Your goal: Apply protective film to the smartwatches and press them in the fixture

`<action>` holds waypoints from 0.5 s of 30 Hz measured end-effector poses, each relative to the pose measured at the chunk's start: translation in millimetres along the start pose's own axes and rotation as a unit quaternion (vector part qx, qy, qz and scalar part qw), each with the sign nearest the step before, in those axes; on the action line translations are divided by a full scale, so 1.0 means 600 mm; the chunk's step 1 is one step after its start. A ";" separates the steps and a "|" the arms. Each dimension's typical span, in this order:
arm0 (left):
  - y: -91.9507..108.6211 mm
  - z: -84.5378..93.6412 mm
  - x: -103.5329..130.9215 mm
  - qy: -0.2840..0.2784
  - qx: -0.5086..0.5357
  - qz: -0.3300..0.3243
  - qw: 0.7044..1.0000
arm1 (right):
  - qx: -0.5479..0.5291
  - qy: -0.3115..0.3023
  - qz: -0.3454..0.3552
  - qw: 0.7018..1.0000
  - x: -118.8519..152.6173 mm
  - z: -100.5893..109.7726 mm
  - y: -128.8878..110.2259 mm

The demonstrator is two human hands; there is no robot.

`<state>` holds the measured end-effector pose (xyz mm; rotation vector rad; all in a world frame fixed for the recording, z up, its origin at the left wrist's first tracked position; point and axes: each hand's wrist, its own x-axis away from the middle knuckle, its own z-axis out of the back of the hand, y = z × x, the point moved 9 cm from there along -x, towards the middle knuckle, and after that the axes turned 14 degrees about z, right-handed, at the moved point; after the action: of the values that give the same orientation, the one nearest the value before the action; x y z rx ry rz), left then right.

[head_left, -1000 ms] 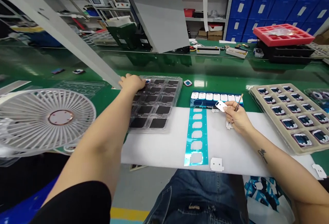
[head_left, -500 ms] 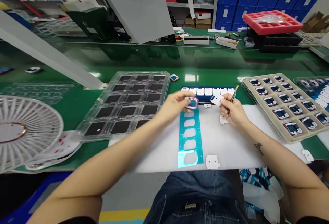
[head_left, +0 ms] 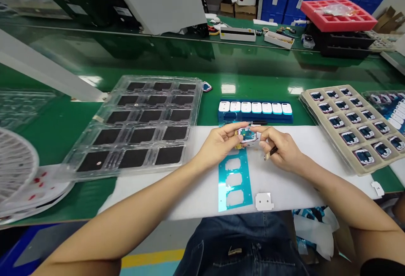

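Between the thumb and fingers of my left hand [head_left: 218, 144] is a small rounded-square electronic module [head_left: 247, 134] with a teal inside and a pale rim. My right hand [head_left: 281, 147] has an index fingertip at the module's right edge. Its curled fingers also grip a slim dark tool, apparently tweezers [head_left: 271, 153], pointing down-left. Both hands are above a white mat [head_left: 196, 191]. Under them lies a teal film strip [head_left: 234, 189] with several cut-outs. Just behind, a blue holder [head_left: 253, 118] bears a row of white rounded plates [head_left: 256, 107].
To the left lies a clear plastic tray [head_left: 128, 141] with black squares. A beige tray [head_left: 357, 126] of similar modules is at the right. A white notched plate [head_left: 264, 201] rests near the mat's front edge. A white fan [head_left: 15, 166] stands far left.
My hands have come together at the module. The white plate earlier pinched in my right hand no longer shows there. The view has shifted slightly.
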<state>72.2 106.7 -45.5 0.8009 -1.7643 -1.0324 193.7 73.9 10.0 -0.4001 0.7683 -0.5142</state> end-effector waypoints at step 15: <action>-0.014 -0.012 -0.007 -0.068 0.073 0.058 0.993 | -0.129 0.088 -0.077 0.985 0.004 0.022 0.023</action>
<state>81.3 104.2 -53.1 0.7221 -1.9958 -0.9071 209.0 85.7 9.9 -0.6650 0.9833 -0.6020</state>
